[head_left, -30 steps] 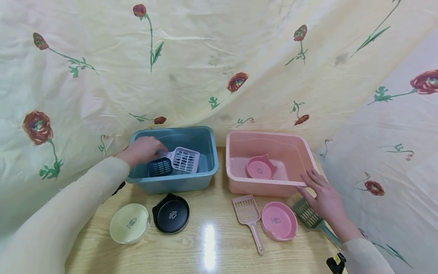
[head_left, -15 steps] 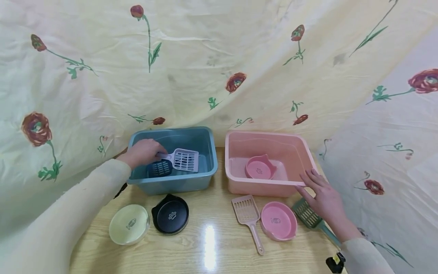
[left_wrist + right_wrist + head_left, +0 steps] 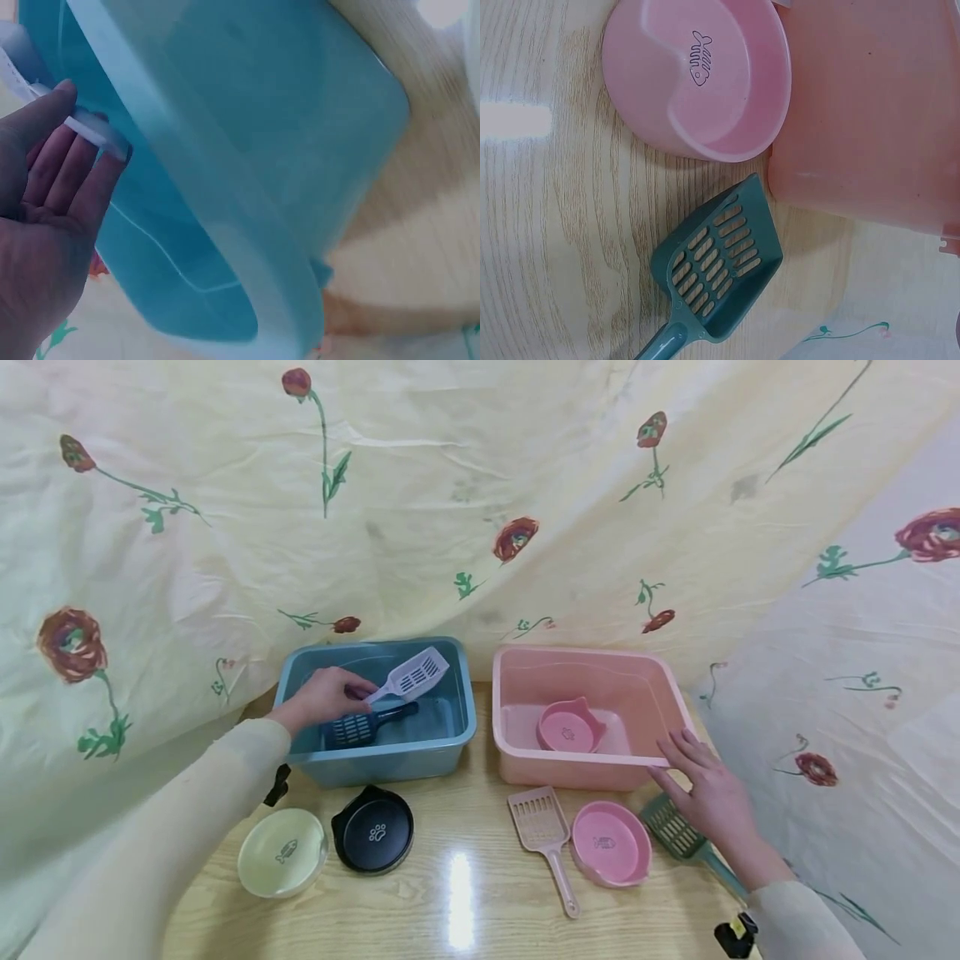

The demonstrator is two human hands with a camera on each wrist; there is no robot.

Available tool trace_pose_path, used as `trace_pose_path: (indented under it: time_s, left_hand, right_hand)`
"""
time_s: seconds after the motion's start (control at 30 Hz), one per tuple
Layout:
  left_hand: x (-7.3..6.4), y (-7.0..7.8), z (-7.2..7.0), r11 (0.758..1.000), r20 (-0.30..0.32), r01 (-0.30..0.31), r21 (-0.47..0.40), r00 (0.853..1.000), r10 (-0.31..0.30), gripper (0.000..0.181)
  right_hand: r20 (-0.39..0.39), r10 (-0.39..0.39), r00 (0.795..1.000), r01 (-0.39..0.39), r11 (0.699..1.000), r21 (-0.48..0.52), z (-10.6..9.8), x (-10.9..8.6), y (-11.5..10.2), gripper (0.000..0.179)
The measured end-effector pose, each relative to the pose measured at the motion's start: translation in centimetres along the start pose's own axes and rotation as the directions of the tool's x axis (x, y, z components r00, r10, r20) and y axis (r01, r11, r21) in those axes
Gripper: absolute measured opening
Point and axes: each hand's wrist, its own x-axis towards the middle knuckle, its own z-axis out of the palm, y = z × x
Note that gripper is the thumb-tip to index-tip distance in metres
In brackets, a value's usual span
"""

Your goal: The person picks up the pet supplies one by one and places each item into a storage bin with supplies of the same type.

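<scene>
My left hand pinches the handle of a lavender litter scoop over the blue litter box. The scoop's slotted head tilts up toward the far right corner of that box. In the left wrist view, thumb and fingers grip the pale handle. Below it, a dark blue litter scoop lies inside the box. On the right, my right hand rests with extended fingers on the near right corner of the pink litter box. A pink cat-eared bowl sits inside this box.
In front of the blue box are a cream bowl and a black cat-eared bowl. A pink scoop, a pink bowl and a green scoop lie before the pink box. Floral cloth hangs behind.
The lavender scoop has swung up and back, its head now tilted toward the box's far corner, uncovering the dark blue scoop's handle. My left hand shifted slightly right; my right hand stayed put.
</scene>
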Motion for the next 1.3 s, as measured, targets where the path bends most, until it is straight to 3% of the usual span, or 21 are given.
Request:
trace_pose_path:
  time_s: [0.2, 0.37, 0.57, 0.87, 1.03, 1.1, 1.23, 1.3]
  left_hand:
    - [0.3, -0.1, 0.4, 0.977, 0.095, 0.151, -0.153, 0.986, -0.138, 0.037]
    - [0.2, -0.2, 0.5, 0.960, 0.152, 0.206, -0.191, 0.972, -0.178, 0.039]
    - [-0.3, -0.1, 0.6, 0.947, 0.178, 0.234, -0.220, 0.964, -0.197, 0.042]
    - [-1.0, 0.3, -0.1, 0.944, 0.159, 0.216, -0.249, 0.971, -0.180, 0.053]
    - [-2.2, 1.7, -1.7, 0.949, 0.134, 0.175, -0.262, 0.981, -0.144, 0.057]
    - [-2.9, 2.8, -2.4, 0.964, 0.123, 0.125, -0.233, 0.988, -0.099, 0.057]
    - [-4.2, 5.4, -3.1, 0.996, 0.096, -0.041, -0.083, 0.994, 0.049, 0.052]
    - [-4.8, 6.4, -3.0, 0.989, 0.085, -0.149, 0.008, 0.985, 0.148, 0.050]
  right_hand:
    - [0.026, 0.019, 0.999, -0.019, 1.000, 0.001, 0.0, 0.0, 0.0, 0.064]
    - [-0.007, -0.001, 1.000, 0.001, 1.000, 0.011, 0.3, 0.0, 0.1, 0.062]
    - [-0.022, -0.013, 1.000, 0.013, 1.000, 0.014, 0.4, 0.1, 0.2, 0.061]
    - [-0.021, -0.016, 1.000, 0.017, 1.000, 0.018, 0.5, 0.3, 0.1, 0.062]
    - [-0.021, -0.019, 1.000, 0.020, 0.999, 0.034, 0.8, 0.3, 0.1, 0.062]
    - [-0.043, -0.033, 0.999, 0.035, 0.998, 0.044, 0.8, 0.3, 0.1, 0.062]
    - [-0.068, -0.048, 0.997, 0.051, 0.997, 0.055, 0.8, 0.1, 0.2, 0.061]
    - [-0.051, -0.038, 0.998, 0.040, 0.998, 0.047, 0.8, 0.1, 0.3, 0.062]
